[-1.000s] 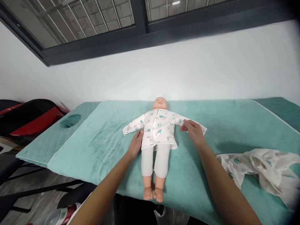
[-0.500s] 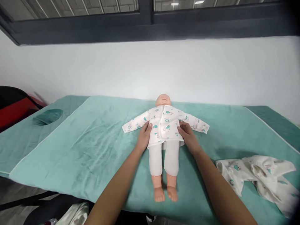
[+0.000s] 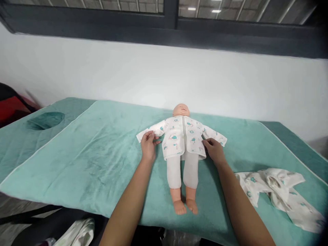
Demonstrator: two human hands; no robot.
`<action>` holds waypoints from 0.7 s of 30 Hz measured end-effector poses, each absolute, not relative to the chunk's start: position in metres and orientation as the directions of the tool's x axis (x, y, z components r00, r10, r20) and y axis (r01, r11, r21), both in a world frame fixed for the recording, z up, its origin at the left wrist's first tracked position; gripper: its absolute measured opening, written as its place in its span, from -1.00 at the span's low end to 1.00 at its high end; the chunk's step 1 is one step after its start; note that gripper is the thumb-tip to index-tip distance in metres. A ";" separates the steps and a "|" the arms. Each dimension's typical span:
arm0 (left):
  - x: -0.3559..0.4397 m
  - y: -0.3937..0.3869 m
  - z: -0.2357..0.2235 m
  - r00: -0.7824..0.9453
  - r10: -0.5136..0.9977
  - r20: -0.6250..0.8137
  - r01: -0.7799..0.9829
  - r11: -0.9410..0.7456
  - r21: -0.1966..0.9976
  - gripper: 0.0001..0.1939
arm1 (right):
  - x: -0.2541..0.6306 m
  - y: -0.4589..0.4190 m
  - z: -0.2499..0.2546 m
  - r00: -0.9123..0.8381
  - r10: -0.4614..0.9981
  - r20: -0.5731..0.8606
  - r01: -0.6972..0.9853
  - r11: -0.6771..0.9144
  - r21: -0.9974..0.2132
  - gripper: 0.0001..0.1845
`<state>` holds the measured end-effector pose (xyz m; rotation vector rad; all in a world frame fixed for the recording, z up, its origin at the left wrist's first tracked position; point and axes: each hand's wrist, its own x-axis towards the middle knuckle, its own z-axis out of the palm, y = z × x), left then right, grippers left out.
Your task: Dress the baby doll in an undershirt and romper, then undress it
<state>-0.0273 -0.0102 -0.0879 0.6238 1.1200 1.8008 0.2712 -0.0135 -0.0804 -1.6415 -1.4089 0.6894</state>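
A baby doll (image 3: 181, 110) lies on its back on the green padded table, head toward the wall. It wears a white printed jacket (image 3: 173, 137) and white leggings-like covering on its legs (image 3: 173, 172); its feet are bare. The jacket's front edges lie slightly apart down the middle, and both sleeves stretch out sideways. My left hand (image 3: 148, 146) is at the sleeve on the left, fingers bent around its lower edge. At the jacket's right side, my right hand (image 3: 214, 150) pinches the cloth near the underarm. Its fingertips partly cover the edge.
Another white printed garment (image 3: 278, 186) lies crumpled at the right of the green table (image 3: 102, 164). A round face hole (image 3: 46, 120) is at the table's left end. Behind stands a white wall under a dark window frame. Dark seating with cloth (image 3: 79, 234) is below the front left edge.
My left hand moved from the jacket's side to the left sleeve. My right hand went from the right sleeve to the jacket's side. The front edges have parted, and the view has shifted.
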 end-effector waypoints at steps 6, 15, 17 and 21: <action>-0.042 -0.001 -0.099 -0.619 0.776 0.123 -0.165 -0.281 0.945 -0.74 | 0.266 -0.027 -0.082 0.239 0.957 0.163 0.397 0.057 -0.916 -0.63; -0.046 0.001 -0.105 -0.522 0.702 0.486 0.391 -0.309 0.867 -0.72 | 0.259 -0.071 -0.085 -0.076 0.985 0.156 0.341 0.173 -0.924 -0.66; -0.045 -0.003 -0.104 -0.508 0.713 0.484 0.401 -0.301 0.865 -0.74 | 0.261 -0.077 -0.083 -0.098 0.987 0.126 0.344 0.152 -0.927 -0.66; -0.044 -0.007 -0.102 -0.488 0.745 0.454 0.385 -0.283 0.878 -0.80 | 0.275 -0.072 -0.081 -0.129 0.987 0.097 0.487 0.148 -0.861 -0.67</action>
